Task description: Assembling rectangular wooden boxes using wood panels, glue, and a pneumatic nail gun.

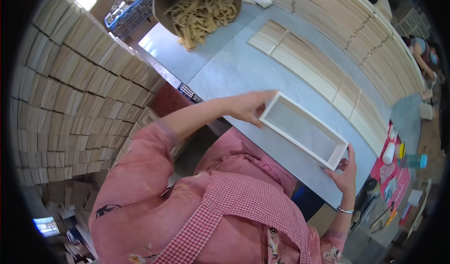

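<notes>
A shallow, pale wooden rectangular frame (337,156) is held at its two short ends, slanting from upper left to lower right just over the table. My left hand (247,107) grips the left end, fingers partly hidden behind it. At the opposite end my right hand (344,174) is closed round the corner, thumb at the near side. A greyish surface shows inside the frame; I cannot tell whether it is a bottom panel or the table seen through. Beyond the frame, flat pale wooden pieces (307,62) lie in a long row.
The blue-grey tabletop (225,71) carries tall rows of thin wooden pieces (328,15) at the back. A container of pale strips (201,11) lies far left, near a blue basket (133,13). Stacked wood (70,76) rises at left. Another person (422,60) is far right, beyond a teal jar (412,161).
</notes>
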`<state>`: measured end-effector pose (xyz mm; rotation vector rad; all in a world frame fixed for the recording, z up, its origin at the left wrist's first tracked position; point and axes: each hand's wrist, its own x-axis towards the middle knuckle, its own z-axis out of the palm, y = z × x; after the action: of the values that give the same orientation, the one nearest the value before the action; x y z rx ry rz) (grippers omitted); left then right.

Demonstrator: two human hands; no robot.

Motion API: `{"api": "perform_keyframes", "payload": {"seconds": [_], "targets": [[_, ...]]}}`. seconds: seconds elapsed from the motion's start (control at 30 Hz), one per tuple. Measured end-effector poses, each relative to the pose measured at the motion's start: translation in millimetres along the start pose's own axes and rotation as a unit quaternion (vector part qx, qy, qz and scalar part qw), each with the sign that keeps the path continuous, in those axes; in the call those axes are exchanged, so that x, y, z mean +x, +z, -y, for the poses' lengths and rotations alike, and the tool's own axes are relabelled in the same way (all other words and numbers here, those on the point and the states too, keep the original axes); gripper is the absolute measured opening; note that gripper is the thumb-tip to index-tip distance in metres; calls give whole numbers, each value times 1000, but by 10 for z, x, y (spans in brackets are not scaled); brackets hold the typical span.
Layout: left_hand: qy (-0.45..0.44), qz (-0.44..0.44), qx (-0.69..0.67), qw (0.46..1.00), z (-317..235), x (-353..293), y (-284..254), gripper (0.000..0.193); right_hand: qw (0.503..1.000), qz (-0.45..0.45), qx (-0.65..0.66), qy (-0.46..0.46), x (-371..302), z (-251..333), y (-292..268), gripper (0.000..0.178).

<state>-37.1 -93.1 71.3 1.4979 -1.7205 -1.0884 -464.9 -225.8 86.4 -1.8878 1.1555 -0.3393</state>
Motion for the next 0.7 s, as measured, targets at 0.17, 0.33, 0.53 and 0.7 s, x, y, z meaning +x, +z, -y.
{"api": "perform_keyframes", "payload": {"seconds": [0.17, 0.33, 0.53, 0.7], "targets": [[-17, 38, -29, 999, -134, 135, -62, 113, 1000, -6, 17, -8, 19, -41, -123, 116], [4, 19, -20, 1000, 44, 252, 119, 111, 999, 1, 48, -7, 25, -380, -141, 118], [86, 8, 34, 996, 79, 125, -71, 105, 1000, 17, 3, 19, 42, -214, -178, 118], [-184, -196, 379, 886, 819, 115, -1393, 47, 1000, 2, -21, 15, -11, -179, -157, 116]]}}
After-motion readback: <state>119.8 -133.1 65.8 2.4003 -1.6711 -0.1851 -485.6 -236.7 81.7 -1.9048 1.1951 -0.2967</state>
